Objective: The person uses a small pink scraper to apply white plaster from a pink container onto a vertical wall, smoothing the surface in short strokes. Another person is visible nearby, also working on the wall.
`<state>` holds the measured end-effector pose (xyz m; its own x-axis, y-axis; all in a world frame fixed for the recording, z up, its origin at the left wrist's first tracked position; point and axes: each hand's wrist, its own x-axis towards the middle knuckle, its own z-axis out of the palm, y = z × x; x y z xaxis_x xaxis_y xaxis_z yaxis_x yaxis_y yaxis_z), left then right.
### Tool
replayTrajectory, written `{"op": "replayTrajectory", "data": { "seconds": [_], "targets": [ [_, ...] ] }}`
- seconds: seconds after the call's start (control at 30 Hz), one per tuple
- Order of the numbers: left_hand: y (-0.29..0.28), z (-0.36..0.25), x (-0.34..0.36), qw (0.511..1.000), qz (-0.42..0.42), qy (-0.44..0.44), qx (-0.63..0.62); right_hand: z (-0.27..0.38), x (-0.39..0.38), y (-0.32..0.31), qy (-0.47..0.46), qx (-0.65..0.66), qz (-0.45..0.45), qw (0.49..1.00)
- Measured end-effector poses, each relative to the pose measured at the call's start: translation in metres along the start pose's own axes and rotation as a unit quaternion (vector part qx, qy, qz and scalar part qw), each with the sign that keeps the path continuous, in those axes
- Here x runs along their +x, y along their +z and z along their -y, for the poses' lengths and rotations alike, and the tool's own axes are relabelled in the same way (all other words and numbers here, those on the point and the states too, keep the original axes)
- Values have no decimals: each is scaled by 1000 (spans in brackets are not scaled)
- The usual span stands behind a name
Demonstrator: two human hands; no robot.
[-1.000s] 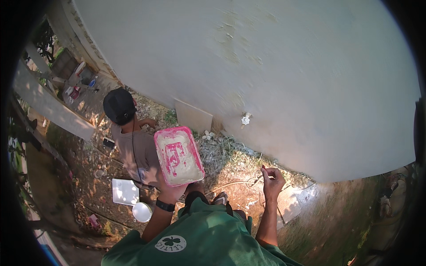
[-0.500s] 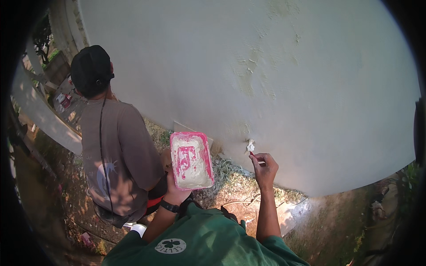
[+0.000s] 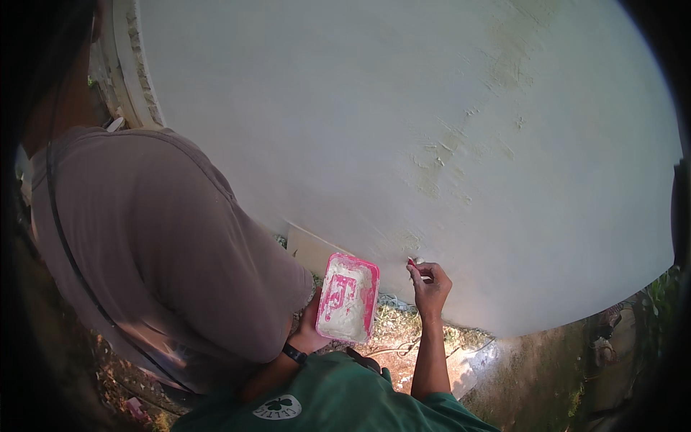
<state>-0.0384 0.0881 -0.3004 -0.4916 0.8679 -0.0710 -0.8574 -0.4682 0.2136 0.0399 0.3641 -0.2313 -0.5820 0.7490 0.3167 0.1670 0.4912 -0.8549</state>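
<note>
My left hand [image 3: 309,331] is closed on the side of a pink rectangular tray [image 3: 375,288], whose inside is smeared with white putty. In my right hand [image 3: 431,290] is a small red-handled putty knife [image 3: 411,263], pinched between thumb and fingers; most of it is hidden and white putty shows at its end. That hand is close to the lower part of a pale wall [image 3: 309,144]. Rough, yellowish putty patches [image 3: 432,162] run up the wall above it.
A person in a brownish shirt [image 3: 158,237] stands very close on my left, the shoulder and arm beside my left forearm. A flat board [image 3: 313,248] leans at the wall's foot. Dry grass and soil [image 3: 392,324] lie below, with greenery [image 3: 658,291] at far right.
The person on my left now looms much larger and nearer. My tray has shifted right, toward my right hand. The right hand sits slightly lower, its putty knife turned and less visible.
</note>
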Motion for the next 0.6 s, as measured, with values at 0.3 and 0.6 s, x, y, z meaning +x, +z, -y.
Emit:
{"op": "replayTrajectory", "data": {
  "seconds": [0.3,0.6],
  "targets": [
    [19,-45,7,989,-92,-90,71,-12,-23,-2,6,-7,-36,999],
    [63,-64,-5,986,83,-144,-15,-39,-100,-36,32,2,-86,996]
  ]
}}
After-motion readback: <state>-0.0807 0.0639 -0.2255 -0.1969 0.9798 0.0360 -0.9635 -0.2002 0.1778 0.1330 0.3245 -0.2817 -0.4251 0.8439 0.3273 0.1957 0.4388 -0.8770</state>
